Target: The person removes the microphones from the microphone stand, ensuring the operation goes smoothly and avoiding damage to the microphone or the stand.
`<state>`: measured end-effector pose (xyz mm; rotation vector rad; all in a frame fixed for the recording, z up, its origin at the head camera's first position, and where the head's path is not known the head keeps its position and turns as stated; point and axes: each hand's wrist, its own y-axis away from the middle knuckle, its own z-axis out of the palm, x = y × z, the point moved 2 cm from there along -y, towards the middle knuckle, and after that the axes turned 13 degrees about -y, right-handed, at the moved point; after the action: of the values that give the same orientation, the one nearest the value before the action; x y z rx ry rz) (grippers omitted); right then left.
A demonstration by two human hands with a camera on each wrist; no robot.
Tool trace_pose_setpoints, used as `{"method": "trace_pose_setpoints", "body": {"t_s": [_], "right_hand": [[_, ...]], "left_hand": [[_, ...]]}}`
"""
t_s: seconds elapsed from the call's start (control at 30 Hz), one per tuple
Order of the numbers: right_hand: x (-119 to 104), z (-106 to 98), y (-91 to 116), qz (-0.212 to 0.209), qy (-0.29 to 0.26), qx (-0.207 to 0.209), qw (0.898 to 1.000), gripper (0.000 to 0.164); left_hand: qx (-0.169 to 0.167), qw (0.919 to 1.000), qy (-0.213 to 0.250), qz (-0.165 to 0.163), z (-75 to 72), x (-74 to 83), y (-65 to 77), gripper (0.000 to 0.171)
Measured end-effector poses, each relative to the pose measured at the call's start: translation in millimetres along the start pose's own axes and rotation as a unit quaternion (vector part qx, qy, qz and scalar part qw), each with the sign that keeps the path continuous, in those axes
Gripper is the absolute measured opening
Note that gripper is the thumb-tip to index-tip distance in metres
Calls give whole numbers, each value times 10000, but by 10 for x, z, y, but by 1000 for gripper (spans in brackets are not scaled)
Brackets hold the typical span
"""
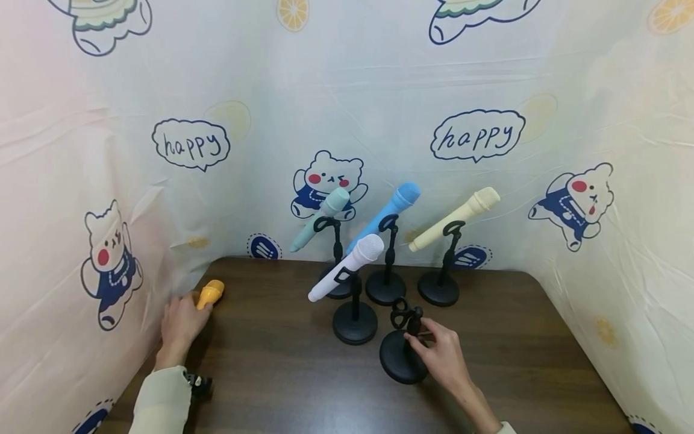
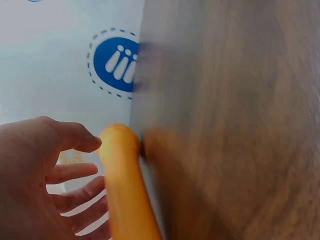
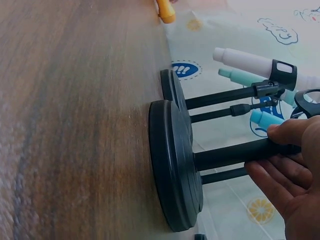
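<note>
The left hand [image 1: 181, 325] is at the far left of the table [image 1: 271, 386], its fingers spread beside the yellow microphone [image 1: 210, 294] rather than wrapped round it; whether the thumb or a finger touches it, I cannot tell. That microphone is close to the table's left edge, near the cloth [image 1: 379, 78]. The right hand [image 1: 441, 355], well apart from the left, pinches the upper post of the nearest black stand [image 1: 401, 361] between thumb and fingers; whether its round base sits quite flat is hard to judge. Just beyond it, the white microphone [image 1: 347, 268] leans in its own stand, and behind that the green microphone [image 1: 321, 220], the blue microphone [image 1: 385, 214] and the cream microphone [image 1: 455, 220] tilt in a row of stands before the cloth. A few things could go wrong from here: a clumsy nudge by the left fingers could roll the yellow microphone off the edge, since it looks round and smooth. The right hand's pinch is high above a wide base, so the stand could swing or tip if lifted carelessly, and a sideways sweep might knock the white microphone's stand into those behind.
</note>
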<state>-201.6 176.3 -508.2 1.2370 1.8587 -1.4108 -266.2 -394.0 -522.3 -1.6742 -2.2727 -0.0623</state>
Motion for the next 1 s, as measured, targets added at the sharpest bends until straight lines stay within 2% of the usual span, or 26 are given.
{"method": "trace_pose_setpoints", "body": {"t_s": [0.23, 0.4, 0.77, 1.0], "right_hand": [[-1, -53, -24, -85, 45, 34, 9999, 23], [-2, -102, -56, -180, 128, 134, 9997, 23], [11, -277, -111, -312, 233, 352, 9986, 24], [20, -430, -160, -473, 396, 593, 9963, 25]], "left_hand": [[265, 9975, 509, 424, -110, 268, 56, 46], [196, 9919, 950, 821, -151, 485, 128, 38], [133, 9816, 1818, 570, -244, 990, 397, 27], [339, 9692, 2320, 757, -275, 1359, 550, 11]]}}
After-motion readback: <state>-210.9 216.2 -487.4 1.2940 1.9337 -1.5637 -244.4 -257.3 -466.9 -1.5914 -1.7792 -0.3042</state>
